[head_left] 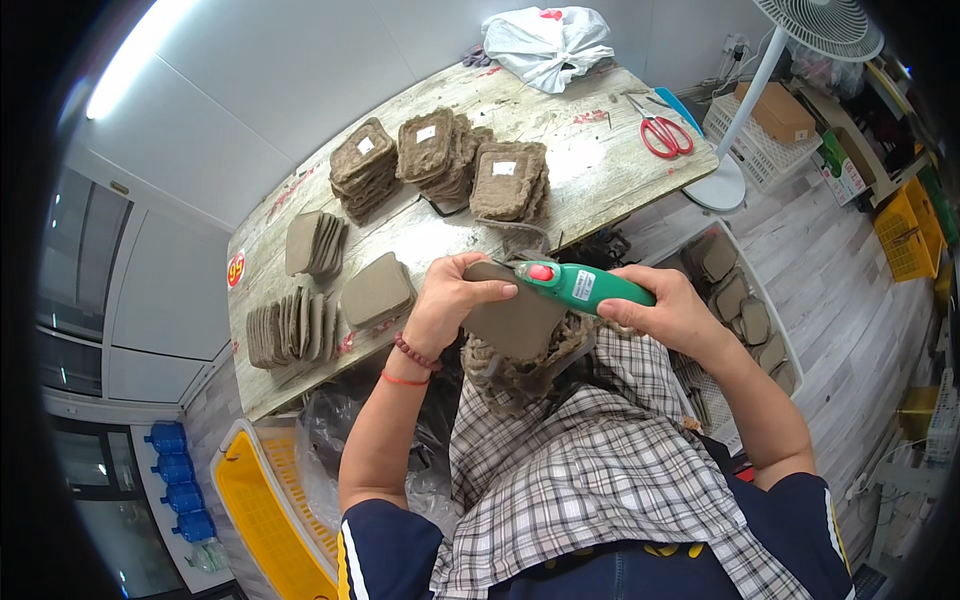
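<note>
While left hand (447, 300) pinches the brown pad (520, 325) at its upper edge above fuzzy brown material (510, 388), right hand (665, 308) wraps the green tool (608, 292); pad seems light, soft, bendy, best held by its rim.

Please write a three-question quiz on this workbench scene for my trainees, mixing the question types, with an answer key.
1. The left hand holds a flat brown pad. What does the right hand hold?
2. The red-handled scissors lie: a) in the yellow basket; b) on the table; c) on the floor.
3. How many white labels show on the fuzzy brown stacks?

Key
1. A green handheld tool.
2. b
3. Three.
</note>
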